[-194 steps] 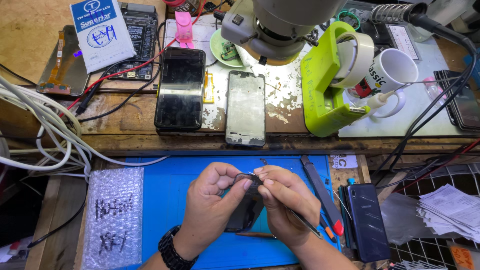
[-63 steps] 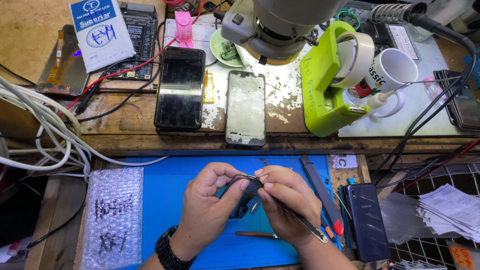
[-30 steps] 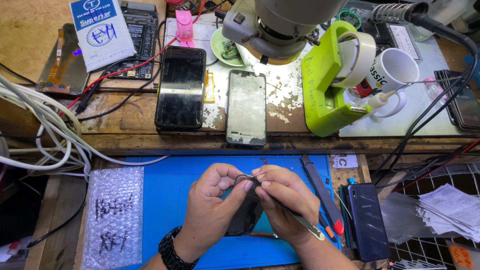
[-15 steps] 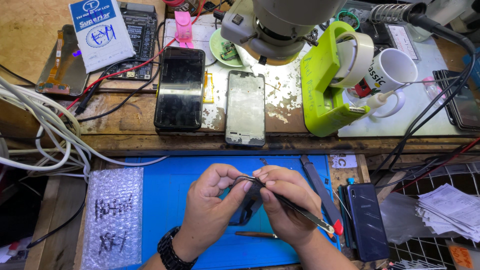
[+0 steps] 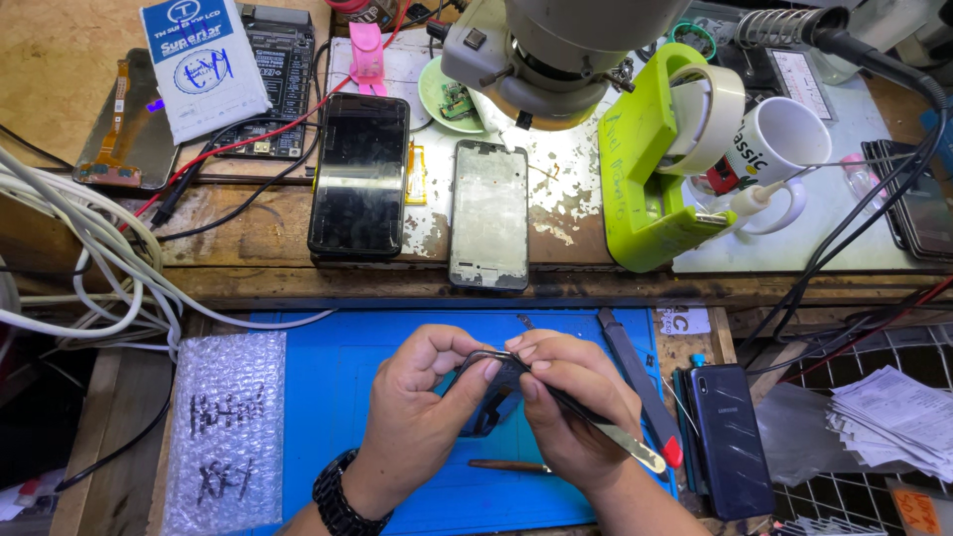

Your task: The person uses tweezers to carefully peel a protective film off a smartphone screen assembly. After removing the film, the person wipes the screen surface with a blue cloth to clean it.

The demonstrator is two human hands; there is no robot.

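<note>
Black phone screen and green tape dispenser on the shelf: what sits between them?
In the head view, a bare phone frame lies between the black phone screen and the green tape dispenser, with worn white bench surface beside it.

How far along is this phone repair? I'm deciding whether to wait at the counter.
Done, by the look of it: a bare phone frame and a dark screen panel lie separated on the bench. In hand: the left hand holds a small dark part while the right hand works tweezers on it. Left: nothing looks reassembled yet, so probably a fair way to go.
</note>
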